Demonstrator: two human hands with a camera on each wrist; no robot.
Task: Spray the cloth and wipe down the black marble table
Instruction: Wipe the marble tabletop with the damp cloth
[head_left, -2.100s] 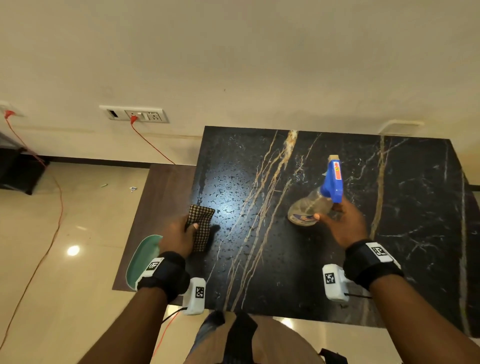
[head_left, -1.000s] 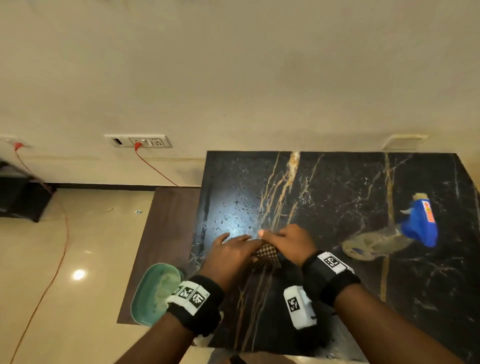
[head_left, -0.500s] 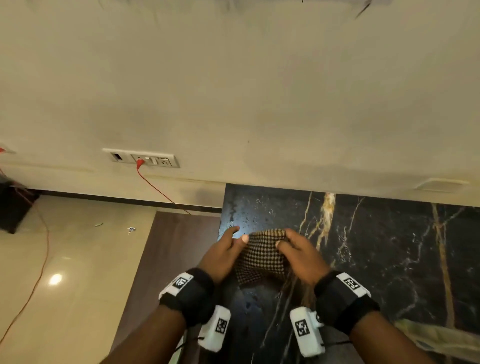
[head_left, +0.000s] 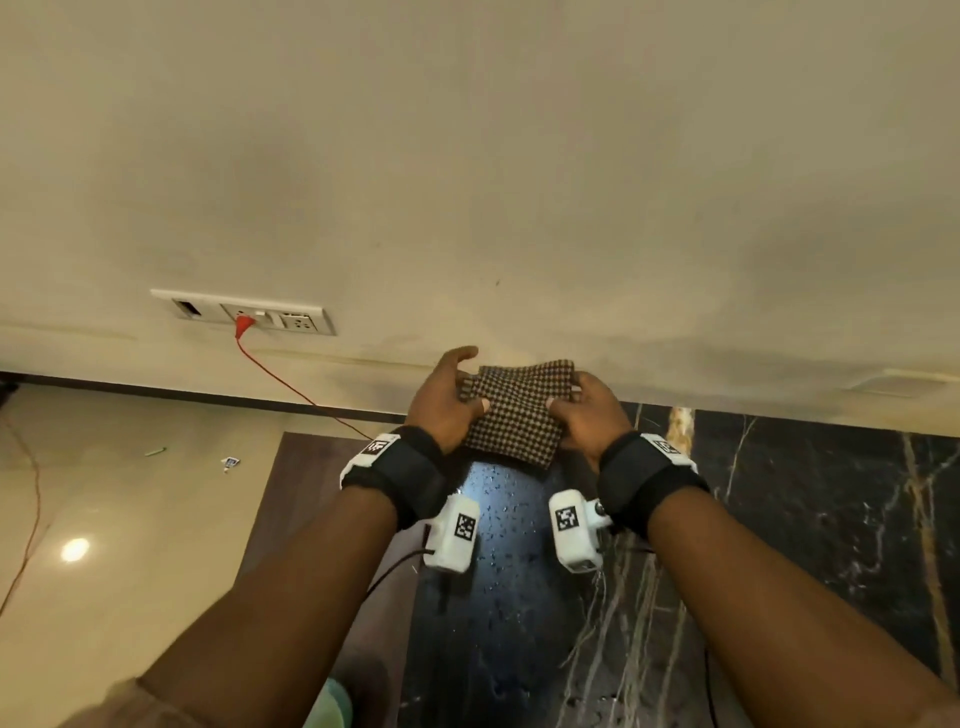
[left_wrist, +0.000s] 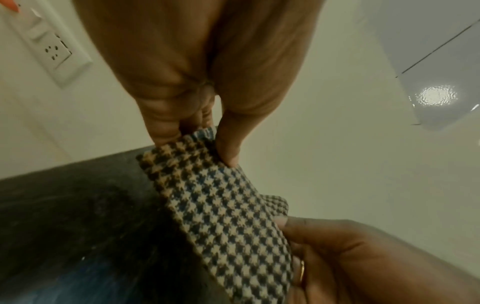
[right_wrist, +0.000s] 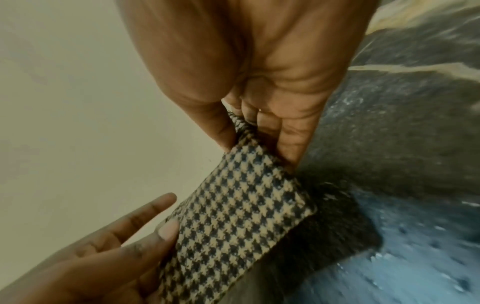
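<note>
A brown-and-black houndstooth cloth (head_left: 517, 413) is held up between both hands above the far left corner of the black marble table (head_left: 779, 519). My left hand (head_left: 449, 402) pinches its left edge with the thumb on top; the left wrist view shows the cloth (left_wrist: 223, 207) caught between thumb and fingers. My right hand (head_left: 582, 410) pinches the right edge, and the cloth (right_wrist: 241, 214) hangs from those fingers in the right wrist view. Water droplets speckle the table under the cloth. The spray bottle is out of view.
A cream wall stands right behind the table, with a white socket panel (head_left: 244, 312) and a red cord (head_left: 291, 379) running down from it. A brown lower surface (head_left: 306, 493) lies left of the table. A green dish edge (head_left: 327, 706) shows at the bottom.
The right hand put the spray bottle down on the table's right side and joined the left hand at the cloth. Both hands then lifted the cloth off the table and spread it out.
</note>
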